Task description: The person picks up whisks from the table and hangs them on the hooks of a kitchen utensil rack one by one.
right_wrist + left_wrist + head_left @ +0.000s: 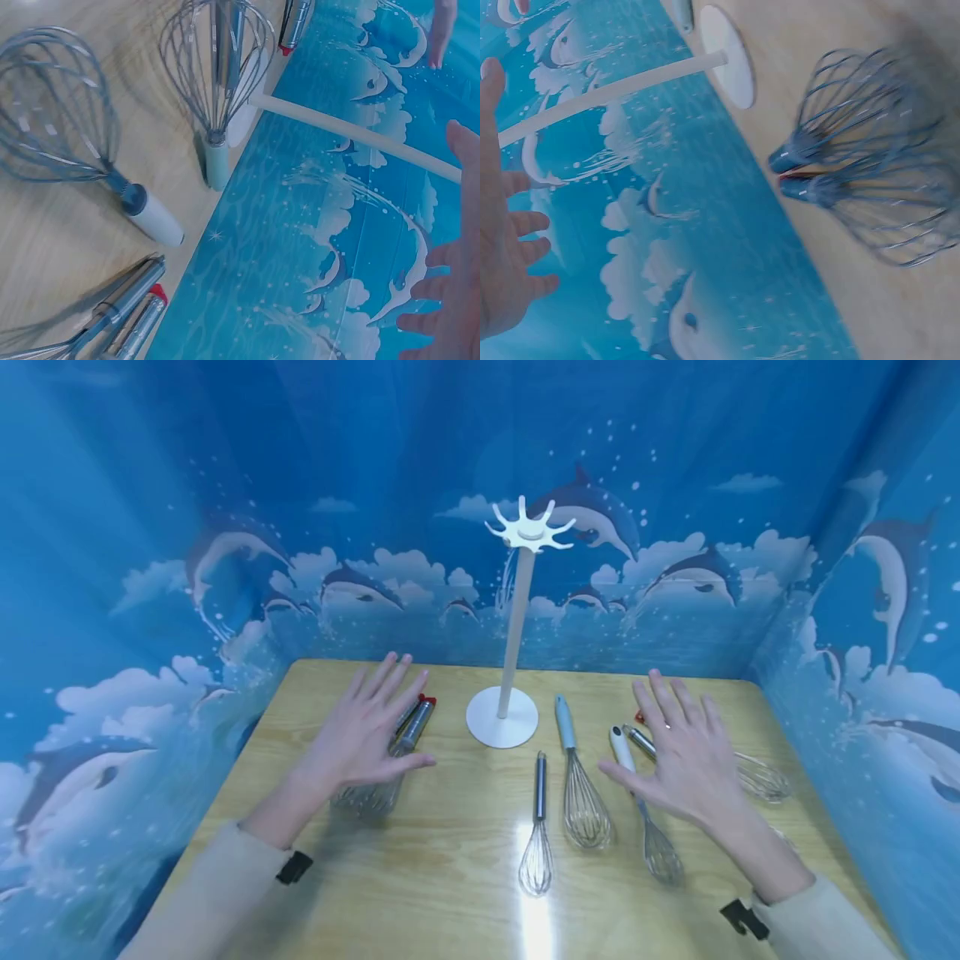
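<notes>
My left hand [360,735] is held palm down with fingers spread, above two steel-handled whisks [417,723] with red at their handle ends. Its wrist view shows the wire loops [870,112] of this pair apart from the hand. My right hand [690,764] also has its fingers spread, over the right side of the table, partly covering steel whisks [763,778]. Just left of it lies a white-handled whisk [621,750]. Further left are a light-blue-handled whisk [566,723] and a smaller steel whisk [541,789]. Neither hand holds anything.
A white stand [516,627] with a round base and a ring of upturned hooks rises at the back middle of the wooden table [450,877]. A blue curtain [420,443] printed with dolphins surrounds the back and sides. Dark clips [294,867] are on the sleeves.
</notes>
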Demonstrator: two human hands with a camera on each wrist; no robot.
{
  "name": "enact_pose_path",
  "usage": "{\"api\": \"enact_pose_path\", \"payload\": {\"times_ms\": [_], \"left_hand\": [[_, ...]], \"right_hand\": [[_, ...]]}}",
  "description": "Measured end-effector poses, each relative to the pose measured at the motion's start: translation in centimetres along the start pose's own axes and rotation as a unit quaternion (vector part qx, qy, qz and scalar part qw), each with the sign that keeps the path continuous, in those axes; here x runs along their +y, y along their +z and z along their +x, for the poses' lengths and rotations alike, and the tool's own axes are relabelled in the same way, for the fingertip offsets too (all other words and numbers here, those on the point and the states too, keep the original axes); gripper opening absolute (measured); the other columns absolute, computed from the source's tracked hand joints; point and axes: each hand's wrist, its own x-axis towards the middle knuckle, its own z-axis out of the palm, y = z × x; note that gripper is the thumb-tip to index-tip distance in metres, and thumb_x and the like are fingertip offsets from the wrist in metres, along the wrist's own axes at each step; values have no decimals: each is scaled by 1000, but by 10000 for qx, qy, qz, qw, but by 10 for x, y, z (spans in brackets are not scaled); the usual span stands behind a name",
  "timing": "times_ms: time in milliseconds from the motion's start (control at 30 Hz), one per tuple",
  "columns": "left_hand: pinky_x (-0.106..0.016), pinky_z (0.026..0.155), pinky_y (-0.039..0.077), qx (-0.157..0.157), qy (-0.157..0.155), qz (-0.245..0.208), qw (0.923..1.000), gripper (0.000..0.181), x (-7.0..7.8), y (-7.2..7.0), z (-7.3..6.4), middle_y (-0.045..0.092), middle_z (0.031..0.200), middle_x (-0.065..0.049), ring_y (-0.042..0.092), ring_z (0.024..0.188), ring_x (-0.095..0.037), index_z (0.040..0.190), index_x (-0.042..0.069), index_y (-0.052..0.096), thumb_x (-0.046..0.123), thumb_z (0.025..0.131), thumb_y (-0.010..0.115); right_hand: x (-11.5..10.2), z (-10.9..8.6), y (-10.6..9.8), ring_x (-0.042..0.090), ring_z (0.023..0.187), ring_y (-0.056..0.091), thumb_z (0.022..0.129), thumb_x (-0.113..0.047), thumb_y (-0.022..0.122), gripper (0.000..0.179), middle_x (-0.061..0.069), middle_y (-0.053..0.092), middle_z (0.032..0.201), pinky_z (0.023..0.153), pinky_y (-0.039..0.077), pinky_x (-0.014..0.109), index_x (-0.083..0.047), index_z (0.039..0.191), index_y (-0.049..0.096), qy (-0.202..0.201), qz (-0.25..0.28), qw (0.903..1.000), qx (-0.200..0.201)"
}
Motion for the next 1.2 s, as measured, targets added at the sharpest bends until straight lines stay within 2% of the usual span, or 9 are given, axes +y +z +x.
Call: {"api": "enact_pose_path", "payload": {"times_ms": [133,233,367,500,600,667,733,967,1200], "left_hand": [[-64,133,26,415,265,-8,9988,117,-3,-14,15,28,174,-21,26,162,-42,167,12,30,96,87,13],[-61,133,28,801,517,-6,9954,116,-5,-23,27,32,171,-22,31,161,-42,165,10,35,94,89,10],[-58,132,33,1439,945,-152,9850,109,-9,-33,43,41,167,-22,37,158,-42,161,7,42,90,93,22],[-57,128,40,2051,1367,-142,9690,96,-12,-43,59,51,160,-22,47,151,-42,157,5,49,80,96,50],[-56,125,45,2339,1544,-77,9599,92,-12,-49,72,58,154,-22,54,146,-42,153,4,54,67,88,73],[-55,123,48,2469,1587,-91,9559,91,-10,-54,80,61,151,-21,57,144,-41,150,4,56,59,83,82],[-54,121,50,2607,1598,-150,9520,88,-9,-58,87,63,149,-21,59,142,-40,148,3,58,55,82,85],[-49,114,57,3269,1578,-525,9303,71,-10,-68,113,70,139,-20,67,132,-37,140,1,66,42,86,87],[-46,111,60,3659,1551,-637,9154,59,-13,-77,131,73,134,-21,71,127,-36,134,-1,69,34,90,86]], "right_hand": [[-6,9,-1,47,159,29,84,-83,61,120,16,21,177,127,24,74,-17,171,13,-10,47,10000,-22],[-10,15,0,47,159,30,85,-83,59,119,18,23,176,128,26,72,-15,171,13,3,41,9999,-121],[-14,22,6,47,158,32,87,-83,58,116,18,27,175,128,28,70,-13,170,16,91,99,9995,-302],[-14,27,20,47,156,35,88,-81,58,113,19,30,173,128,31,69,-11,169,22,117,168,9992,-356],[-12,28,30,47,154,39,88,-80,59,112,21,33,172,126,33,68,-9,168,25,127,244,9992,-304],[-11,29,36,48,153,40,87,-79,61,112,21,34,171,125,35,68,-9,167,26,155,332,9989,-276],[-10,30,42,49,152,41,87,-79,62,112,22,35,170,124,36,69,-9,167,27,189,416,9986,-274],[-6,35,60,50,150,43,88,-77,62,109,24,38,168,124,36,69,-6,165,32,276,599,9973,-338],[-7,39,70,51,146,48,90,-77,61,106,26,43,165,121,41,68,-5,162,36,408,711,9955,-476]]}}
